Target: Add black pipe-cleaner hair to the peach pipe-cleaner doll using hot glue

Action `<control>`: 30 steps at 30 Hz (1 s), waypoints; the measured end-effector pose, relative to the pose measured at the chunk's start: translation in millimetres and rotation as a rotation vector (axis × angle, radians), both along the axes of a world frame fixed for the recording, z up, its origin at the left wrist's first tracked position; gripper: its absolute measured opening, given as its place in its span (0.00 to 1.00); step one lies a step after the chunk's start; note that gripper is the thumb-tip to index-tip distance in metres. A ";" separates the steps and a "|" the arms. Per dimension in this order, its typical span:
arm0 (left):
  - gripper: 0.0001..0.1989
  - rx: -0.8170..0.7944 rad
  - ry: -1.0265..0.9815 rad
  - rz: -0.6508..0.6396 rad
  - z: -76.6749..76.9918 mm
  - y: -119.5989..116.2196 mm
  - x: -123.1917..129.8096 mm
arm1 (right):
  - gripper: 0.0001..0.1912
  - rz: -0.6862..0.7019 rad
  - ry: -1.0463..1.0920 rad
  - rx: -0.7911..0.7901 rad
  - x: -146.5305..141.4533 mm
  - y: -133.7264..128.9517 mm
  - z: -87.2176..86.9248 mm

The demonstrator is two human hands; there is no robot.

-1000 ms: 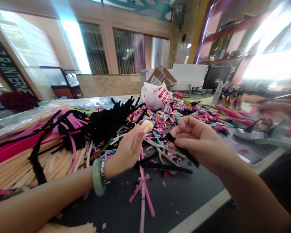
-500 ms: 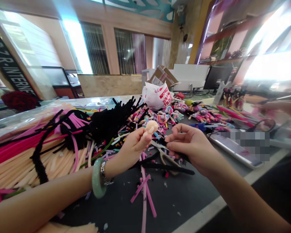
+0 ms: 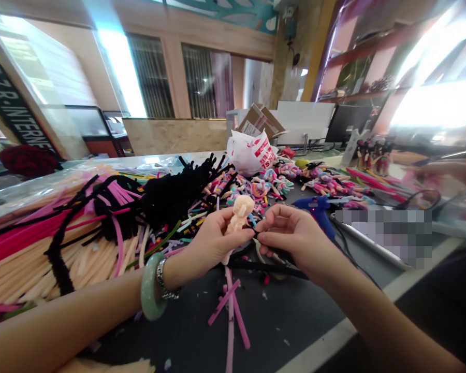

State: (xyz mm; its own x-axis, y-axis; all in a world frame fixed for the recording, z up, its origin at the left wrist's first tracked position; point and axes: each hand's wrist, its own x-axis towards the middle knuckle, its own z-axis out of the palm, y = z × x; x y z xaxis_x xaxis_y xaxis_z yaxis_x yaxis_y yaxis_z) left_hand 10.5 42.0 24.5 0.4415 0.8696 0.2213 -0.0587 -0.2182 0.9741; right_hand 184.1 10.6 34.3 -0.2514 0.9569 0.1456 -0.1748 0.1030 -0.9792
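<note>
The left hand (image 3: 217, 241) grips a bare peach doll (image 3: 238, 215) upright while the right hand (image 3: 291, 233) pinches a black pipe cleaner (image 3: 257, 234) against it, with wrapped dolls (image 3: 322, 182) lying finished far right.

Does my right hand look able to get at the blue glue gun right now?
Probably yes: the right hand sits beside the blue glue gun with nothing between them, though it pinches a black pipe cleaner.

Peach doll body (image 3: 238, 215), upright, head up, black pipe cleaner (image 3: 256, 234) pinched just beside it
</note>
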 end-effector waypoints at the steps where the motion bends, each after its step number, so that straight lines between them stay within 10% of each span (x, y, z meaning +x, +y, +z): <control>1: 0.10 -0.016 -0.007 0.006 0.8 -1.0 0.5 | 0.15 0.004 0.001 0.002 0.1 0.2 -0.3; 16: 0.09 -0.016 -0.166 0.182 5.1 9.3 -3.8 | 0.08 0.053 -0.330 0.143 25.7 17.0 2.6; 30: 0.10 0.186 -0.162 0.461 6.8 37.7 -18.4 | 0.02 -0.175 -0.832 0.221 77.0 27.9 20.5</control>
State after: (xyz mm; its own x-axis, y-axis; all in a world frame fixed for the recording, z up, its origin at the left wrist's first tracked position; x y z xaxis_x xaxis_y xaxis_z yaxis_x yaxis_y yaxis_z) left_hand -7.9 79.7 31.3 -0.0306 0.9049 0.4246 -0.0627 -0.4257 0.9027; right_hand 261.1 38.5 54.7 -0.2112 0.9630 0.1672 0.6226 0.2644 -0.7365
